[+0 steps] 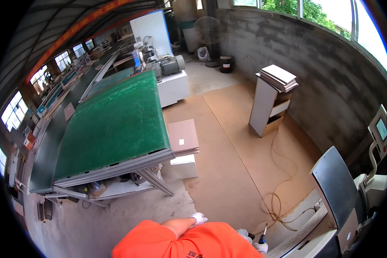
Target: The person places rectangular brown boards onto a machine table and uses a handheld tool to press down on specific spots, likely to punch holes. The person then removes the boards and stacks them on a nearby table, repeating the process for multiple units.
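Observation:
My left hand, in a white glove, is in front of my orange shirt, with the forearm bent across. Its fingers are too small and partly hidden for me to tell how they are set. Low on the right, my gloved right hand is closed around a dark-handled tool with a thin light tip pointing up; its exact kind is unclear. Beside that hand is a pale, clear-looking plastic item, partly covered by my shirt.
A green conveyor belt stands at the left, with brown boards stacked at its end. More boards top a white cabinet-like stack. A thin hose loops over brown floor sheeting. A machine with a screen is at right.

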`<state>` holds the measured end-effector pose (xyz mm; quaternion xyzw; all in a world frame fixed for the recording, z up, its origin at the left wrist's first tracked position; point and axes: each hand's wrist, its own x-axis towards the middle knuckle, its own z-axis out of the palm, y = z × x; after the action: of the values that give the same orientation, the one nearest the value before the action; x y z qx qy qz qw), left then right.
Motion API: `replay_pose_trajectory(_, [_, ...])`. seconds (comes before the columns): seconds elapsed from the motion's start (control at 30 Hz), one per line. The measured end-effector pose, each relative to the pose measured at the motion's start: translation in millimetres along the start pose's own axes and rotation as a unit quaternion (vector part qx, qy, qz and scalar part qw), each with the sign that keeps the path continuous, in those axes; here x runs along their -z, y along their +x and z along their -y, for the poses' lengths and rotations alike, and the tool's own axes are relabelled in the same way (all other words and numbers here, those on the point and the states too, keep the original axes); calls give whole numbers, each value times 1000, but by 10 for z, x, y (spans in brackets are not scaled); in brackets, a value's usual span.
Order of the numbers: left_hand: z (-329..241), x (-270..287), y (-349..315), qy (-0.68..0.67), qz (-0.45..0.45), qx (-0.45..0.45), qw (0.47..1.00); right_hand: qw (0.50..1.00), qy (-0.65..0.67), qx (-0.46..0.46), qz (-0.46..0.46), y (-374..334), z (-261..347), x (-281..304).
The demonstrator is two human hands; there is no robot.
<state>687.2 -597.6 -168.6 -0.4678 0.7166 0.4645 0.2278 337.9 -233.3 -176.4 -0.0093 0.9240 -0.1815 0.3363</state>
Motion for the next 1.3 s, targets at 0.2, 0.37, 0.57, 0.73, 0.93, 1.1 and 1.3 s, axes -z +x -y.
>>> replay_pose_trajectory(0.2, [1416,367,-683,-28,-80,161,983,976,-103,152,117,-52,386,-739])
replay_pose_trajectory(0.37, [1966,254,-1114,-55,-85,224,969,940,-236,192,155,-344,823,-731])
replay_pose_trajectory(0.57, [1530,-24,-941,-99,-64,149,982,953,-211,201,87,-161,494,-899])
replay_pose_trajectory(0.73, [994,-317,-578,-113,-51,54,991,946,-171,242,128,-182,455,-694])
replay_pose_trajectory(0.93, [371,-200,-308,-70,-36,20,997,951,-59,273,131,105,-41,-426])
replay_pose_trajectory(1.1, [97,46,-36,34,-10,46,998,990,20,137,32,-17,-340,-72])
replay_pose_trajectory(1.3, [-808,-167,356,97,-20,5,995,967,206,96,-117,-122,-636,801])
